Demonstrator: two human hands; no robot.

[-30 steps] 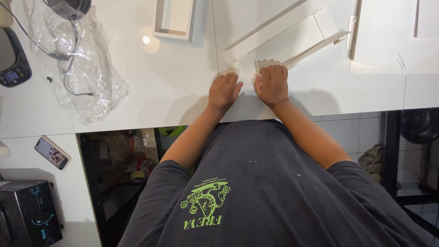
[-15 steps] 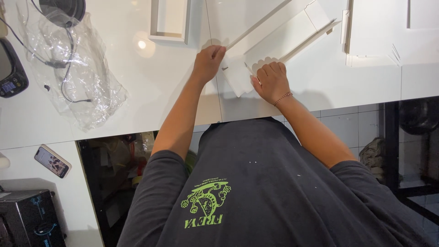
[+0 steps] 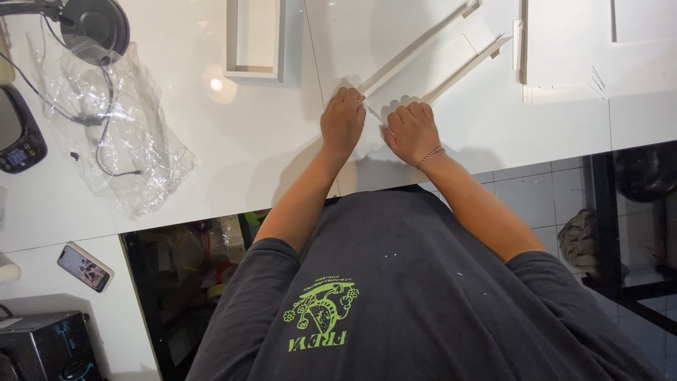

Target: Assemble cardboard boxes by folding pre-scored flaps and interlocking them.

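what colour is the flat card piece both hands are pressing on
White, like the table under it; the head view shows the card piece best.

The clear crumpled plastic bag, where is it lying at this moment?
In the head view, the clear crumpled plastic bag lies on the white table, to the left of the left hand, partly under a black cable.

Free tabletop [image 3: 254, 141] left of left hand [image 3: 343, 123]; plastic bag [image 3: 120, 134] farther left, tray [image 3: 255, 39] above.
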